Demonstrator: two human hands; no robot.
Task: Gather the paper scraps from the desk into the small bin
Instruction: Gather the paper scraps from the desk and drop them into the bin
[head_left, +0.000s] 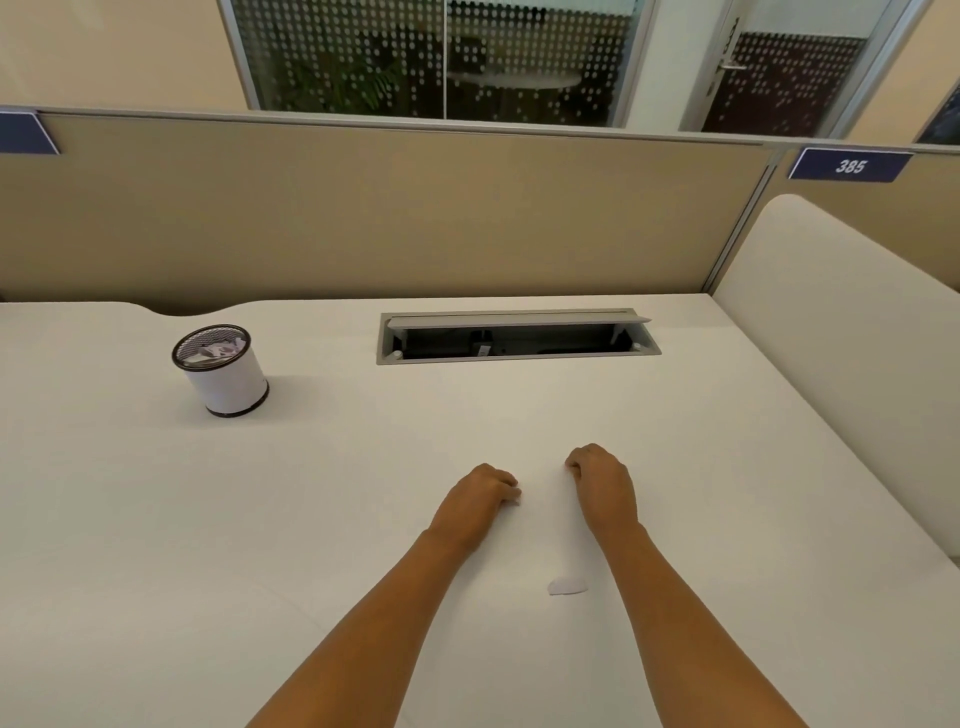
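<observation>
On the desk (363, 519), well short of the bin (224, 370), I see both hands resting curled: left hand (475, 501) pinching a small white scrap, right hand (602, 486) nipping another bit. One scrap (567, 585) lies nearer me; bin already holds paper.

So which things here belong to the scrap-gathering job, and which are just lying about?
Job:
small bin, paper already inside
paper scrap on the desk
left hand, curled
right hand, curled

Just there:
open cable tray
partition panel
number sign 385
</observation>
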